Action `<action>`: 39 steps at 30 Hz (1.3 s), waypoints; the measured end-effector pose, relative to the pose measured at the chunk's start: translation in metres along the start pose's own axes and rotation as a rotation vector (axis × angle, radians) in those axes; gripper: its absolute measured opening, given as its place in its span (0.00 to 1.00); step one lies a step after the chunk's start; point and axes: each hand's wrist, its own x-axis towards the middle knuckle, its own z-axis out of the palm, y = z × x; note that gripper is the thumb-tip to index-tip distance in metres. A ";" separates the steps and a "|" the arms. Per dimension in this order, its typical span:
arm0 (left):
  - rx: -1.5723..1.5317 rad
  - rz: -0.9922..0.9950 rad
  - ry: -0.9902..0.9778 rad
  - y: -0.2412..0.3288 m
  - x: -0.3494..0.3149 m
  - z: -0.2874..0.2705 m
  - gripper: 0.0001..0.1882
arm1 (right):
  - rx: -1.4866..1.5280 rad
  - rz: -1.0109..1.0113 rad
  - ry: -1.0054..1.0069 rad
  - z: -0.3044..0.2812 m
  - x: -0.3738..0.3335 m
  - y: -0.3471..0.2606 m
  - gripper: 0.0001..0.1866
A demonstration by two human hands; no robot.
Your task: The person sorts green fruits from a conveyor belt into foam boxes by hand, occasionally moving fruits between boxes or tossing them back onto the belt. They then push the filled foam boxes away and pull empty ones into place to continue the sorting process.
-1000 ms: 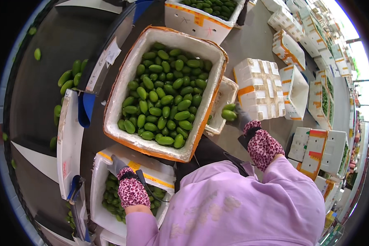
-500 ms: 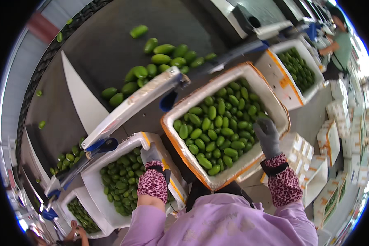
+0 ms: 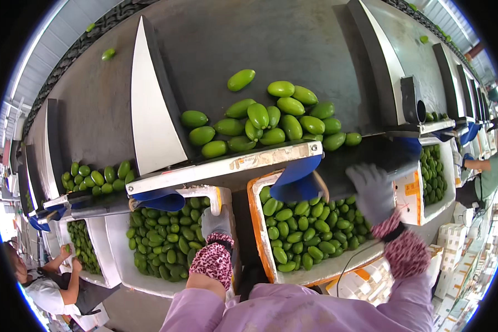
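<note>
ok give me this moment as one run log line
left hand: at edge of white box | right hand: open, near orange-edged box | green fruit: loose on dark table

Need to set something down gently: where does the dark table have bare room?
Beyond the fruit pile, the dark table is bare between the left white divider and right white divider, except for one loose fruit. Crowded: where the pile meets the white rail and in the left foam box and the right foam box.

Packing shed: foam boxes [image 3: 114, 249] of fruit [image 3: 163, 243]
</note>
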 end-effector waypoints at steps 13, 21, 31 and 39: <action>0.004 0.006 -0.046 0.006 0.006 0.004 0.27 | 0.710 0.303 0.273 0.028 0.124 0.050 0.23; 0.018 -0.063 -0.024 0.032 -0.002 -0.011 0.24 | 0.978 -0.116 -0.329 0.025 0.329 0.017 0.36; 0.101 -0.070 -0.003 0.005 0.006 -0.002 0.28 | 0.590 -0.202 -0.501 0.041 0.246 0.007 0.31; 0.063 -0.051 -0.009 0.016 0.007 0.003 0.25 | 0.542 -0.359 -0.800 0.050 0.140 0.084 0.23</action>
